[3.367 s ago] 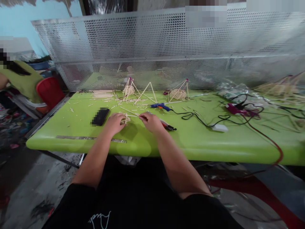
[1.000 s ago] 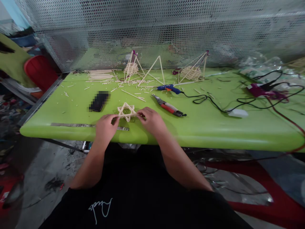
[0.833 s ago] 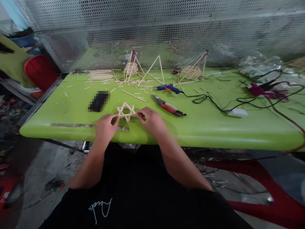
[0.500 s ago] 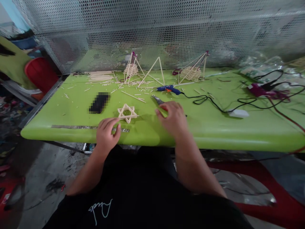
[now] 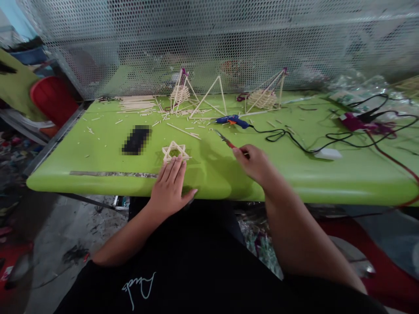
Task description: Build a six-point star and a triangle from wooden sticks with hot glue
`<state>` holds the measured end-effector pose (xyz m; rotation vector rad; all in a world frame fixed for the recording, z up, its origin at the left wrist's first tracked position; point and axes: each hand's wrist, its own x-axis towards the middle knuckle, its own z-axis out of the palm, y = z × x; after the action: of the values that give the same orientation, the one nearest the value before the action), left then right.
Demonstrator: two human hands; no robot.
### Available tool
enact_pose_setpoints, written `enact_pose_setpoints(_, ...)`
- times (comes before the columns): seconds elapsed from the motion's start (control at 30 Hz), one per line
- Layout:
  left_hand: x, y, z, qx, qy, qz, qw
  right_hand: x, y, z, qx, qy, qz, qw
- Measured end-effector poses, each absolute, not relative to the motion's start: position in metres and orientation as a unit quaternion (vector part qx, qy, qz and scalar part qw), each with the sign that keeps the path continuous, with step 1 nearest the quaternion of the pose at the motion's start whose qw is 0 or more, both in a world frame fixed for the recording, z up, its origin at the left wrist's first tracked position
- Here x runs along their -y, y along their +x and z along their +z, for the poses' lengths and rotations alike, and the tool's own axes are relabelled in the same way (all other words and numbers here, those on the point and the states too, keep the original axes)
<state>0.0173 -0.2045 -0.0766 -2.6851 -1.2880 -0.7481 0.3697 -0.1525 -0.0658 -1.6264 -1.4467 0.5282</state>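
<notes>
1. Two bare hands are working at the near edge of the tabletop [image 5: 310, 181].
2. The left hand [image 5: 168, 187] is lying palm down across that edge, its fingers straight and close together, its thumb spreading wide, its fingertips covering the near side of the star [image 5: 174, 147].
3. The star is sitting close to the near edge, left of the pliers [image 5: 225, 140].
4. The right hand [image 5: 252, 160] is closing round the red-handled pliers, whose tip is pointing toward the far edge.
5. The glue gun [image 5: 233, 121] is lying beyond the pliers.
6. The phone [image 5: 136, 140], blurred, is resting nearer the left edge.
7. Sticks [image 5: 137, 104] and frames [image 5: 180, 93] are lining the far edge.
</notes>
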Motion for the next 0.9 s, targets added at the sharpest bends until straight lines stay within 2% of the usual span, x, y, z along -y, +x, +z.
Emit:
enact_pose_setpoints(0.17, 0.196, 0.022, -0.083, 0.426, -0.875, -0.228, 0.033, 0.22, 0.345, -0.055, 0.488, -0.594, 0.38, 0.514)
enact_pose_setpoints(0.23, 0.195, 0.024, -0.086, 0.429, -0.874, -0.225, 0.028, 0.244, 0.333, -0.054, 0.367, -0.509, 0.54, 0.561)
enact_pose_setpoints(0.27, 0.194, 0.024, -0.087, 0.431, -0.874, -0.225, 0.027, 0.253, 0.328, -0.055, 0.346, -0.496, 0.566, 0.561)
enact_pose_setpoints(0.53, 0.194, 0.024, -0.089, 0.432, -0.873, -0.223, 0.033, 0.288, 0.301, -0.068, 0.293, -0.467, 0.651, 0.522)
enact_pose_setpoints(0.9, 0.195, 0.024, -0.088, 0.437, -0.871, -0.221, 0.043, 0.301, 0.284, -0.062, 0.31, -0.464, 0.69, 0.461)
